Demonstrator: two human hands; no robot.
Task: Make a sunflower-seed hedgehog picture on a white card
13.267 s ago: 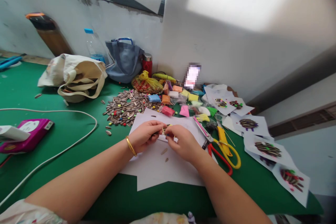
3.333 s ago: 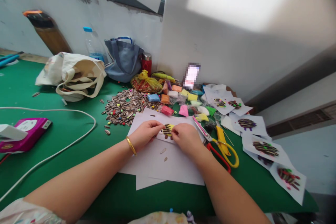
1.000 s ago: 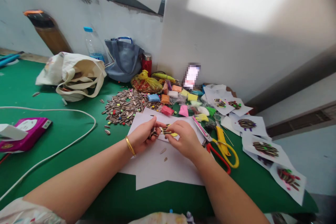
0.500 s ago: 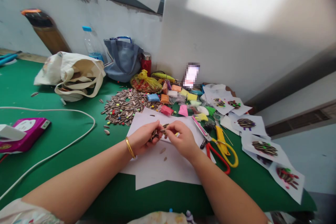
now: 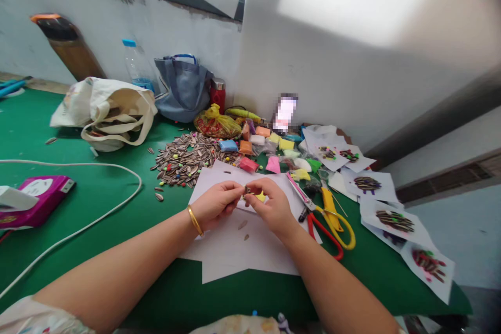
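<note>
You have both hands close together over the white sheets [image 5: 270, 255], with a small dark piece [image 5: 247, 190] between the fingertips – it looks like a seed, but it is too small to be sure. Your left hand [image 5: 219, 204] has thumb and forefinger pinched together at it, the other fingers curled under. Your right hand [image 5: 271, 204] rounds its thumb and forefinger toward the same spot; whether it grips the piece, you cannot tell from here. The yellow patch [image 5: 261, 197] lies on paper just beneath your right fingers, partly hidden by them.

The step in hand seems to be readying a single piece above that patch. The next move likely calls for a settled pinch, the right way round, and a light press that spares what is around it.

On the green table [image 5: 156, 292], two loose seeds [image 5: 242, 224] lie on the paper nearer you, and the seed pile [image 5: 188, 159] spreads beyond your left hand. Coloured packets [image 5: 273, 164] sit behind the paper; scissors [image 5: 310, 204] and a yellow cutter [image 5: 332, 203] lie beside your right wrist, and decorated cards [image 5: 395, 221] line the right edge. Farther back – two bags, a bottle, a phone [image 5: 285, 112], then the pale wall.
</note>
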